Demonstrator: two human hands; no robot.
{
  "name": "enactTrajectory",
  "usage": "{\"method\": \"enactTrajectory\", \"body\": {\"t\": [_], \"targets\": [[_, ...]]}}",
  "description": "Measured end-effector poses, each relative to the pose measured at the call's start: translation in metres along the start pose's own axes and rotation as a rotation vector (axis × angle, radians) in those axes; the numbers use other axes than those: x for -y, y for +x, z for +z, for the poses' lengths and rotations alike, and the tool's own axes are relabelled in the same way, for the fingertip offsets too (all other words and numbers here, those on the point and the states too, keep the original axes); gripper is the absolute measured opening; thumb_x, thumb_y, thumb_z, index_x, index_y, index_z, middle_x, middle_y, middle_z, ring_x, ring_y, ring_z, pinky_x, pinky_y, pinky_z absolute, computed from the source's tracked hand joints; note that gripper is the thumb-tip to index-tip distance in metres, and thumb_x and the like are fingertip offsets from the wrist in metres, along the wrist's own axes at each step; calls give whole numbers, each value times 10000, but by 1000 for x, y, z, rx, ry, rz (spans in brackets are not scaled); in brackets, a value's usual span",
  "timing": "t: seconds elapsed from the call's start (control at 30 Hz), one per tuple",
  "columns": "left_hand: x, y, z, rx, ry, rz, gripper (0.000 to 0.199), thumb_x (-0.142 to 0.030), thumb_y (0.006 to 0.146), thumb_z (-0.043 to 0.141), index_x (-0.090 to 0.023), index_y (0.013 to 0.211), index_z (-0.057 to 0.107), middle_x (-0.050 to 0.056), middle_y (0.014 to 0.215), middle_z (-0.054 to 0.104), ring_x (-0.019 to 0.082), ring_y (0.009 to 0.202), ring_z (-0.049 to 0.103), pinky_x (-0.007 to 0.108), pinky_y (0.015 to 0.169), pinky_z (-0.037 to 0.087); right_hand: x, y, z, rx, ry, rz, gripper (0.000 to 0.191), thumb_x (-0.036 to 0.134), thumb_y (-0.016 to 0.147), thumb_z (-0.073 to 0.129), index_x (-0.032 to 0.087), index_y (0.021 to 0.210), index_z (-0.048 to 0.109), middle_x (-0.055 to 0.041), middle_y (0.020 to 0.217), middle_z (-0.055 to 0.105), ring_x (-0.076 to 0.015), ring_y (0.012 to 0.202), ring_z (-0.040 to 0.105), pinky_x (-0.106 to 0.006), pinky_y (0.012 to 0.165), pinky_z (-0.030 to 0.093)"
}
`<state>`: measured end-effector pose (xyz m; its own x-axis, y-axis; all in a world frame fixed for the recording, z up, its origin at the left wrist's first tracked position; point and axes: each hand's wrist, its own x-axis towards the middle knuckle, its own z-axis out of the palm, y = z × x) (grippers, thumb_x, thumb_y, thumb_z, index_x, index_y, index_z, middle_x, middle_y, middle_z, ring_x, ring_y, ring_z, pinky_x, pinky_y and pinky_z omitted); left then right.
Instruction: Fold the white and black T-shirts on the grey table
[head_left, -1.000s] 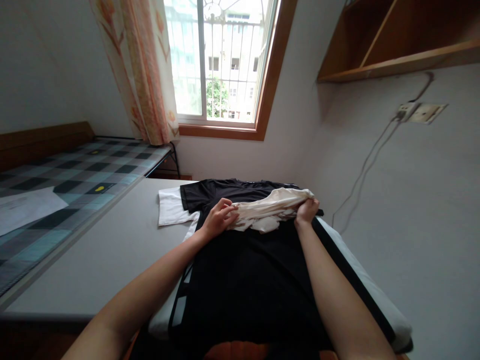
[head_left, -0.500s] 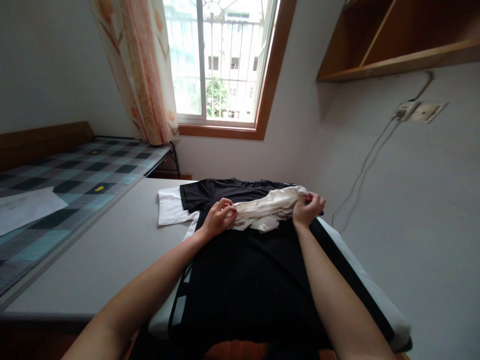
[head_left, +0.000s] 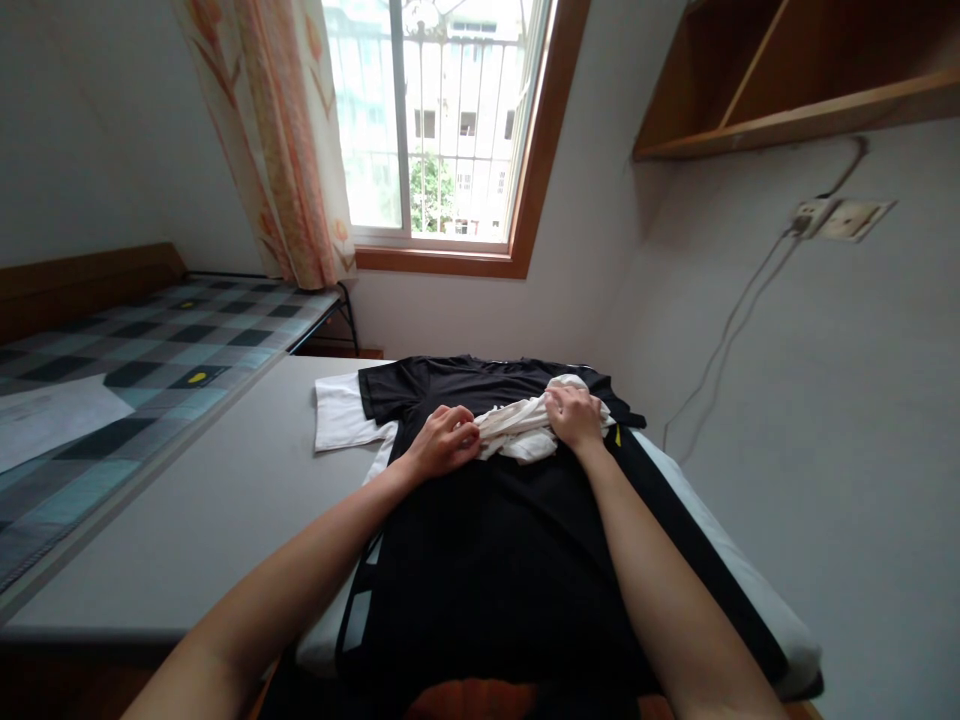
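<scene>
Inward from the cloth's right end, the right hand (head_left: 576,415) has moved since half a second ago; its fingers curl over the bunch, though whether they grip I cannot tell. The left hand (head_left: 444,440) pinches the left end, apparently anchoring it. Between them the cream cloth (head_left: 516,430) lies across a black shirt (head_left: 510,540), spread flat seemingly to avoid creases, with a white sleeve (head_left: 345,415) beside it on the bench (head_left: 202,510).

White cloth (head_left: 529,443) partly behind hands (head_left: 576,416)
</scene>
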<state>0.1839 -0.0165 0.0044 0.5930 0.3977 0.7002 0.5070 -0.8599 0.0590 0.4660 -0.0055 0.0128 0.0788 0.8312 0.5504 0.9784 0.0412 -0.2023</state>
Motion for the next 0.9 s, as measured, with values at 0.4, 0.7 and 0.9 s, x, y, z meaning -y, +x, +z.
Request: {"method": "enactTrajectory", "body": {"t": [0.4, 0.7, 0.9], "targets": [[9, -1, 5, -95, 99, -155, 318, -133, 860, 567, -206, 1162, 636, 50, 979, 608, 146, 774, 586, 304, 767, 434, 7, 3, -13, 37, -73, -57, 236, 248, 854, 528, 224, 901, 758, -91, 946, 612, -255, 996, 502, -406, 922, 290], [11, -2, 9, -68, 104, -249, 145, -132, 825, 619, -217, 914, 695, 52, 985, 572, 173, 858, 559, 324, 803, 416, 12, 0, -16, 244, -82, -156, 298, 181, 887, 508, 282, 1028, 752, -93, 1117, 591, -234, 1014, 524, -365, 852, 315], [9, -3, 6, -118, 99, -246, 243, -385, 862, 644, -230, 1046, 676, 83, 1054, 534, 214, 944, 512, 358, 865, 412, 9, -2, -7, 153, -62, -89, 216, 244, 876, 540, 234, 938, 746, -96, 1028, 615, -251, 1011, 516, -369, 846, 327]]}}
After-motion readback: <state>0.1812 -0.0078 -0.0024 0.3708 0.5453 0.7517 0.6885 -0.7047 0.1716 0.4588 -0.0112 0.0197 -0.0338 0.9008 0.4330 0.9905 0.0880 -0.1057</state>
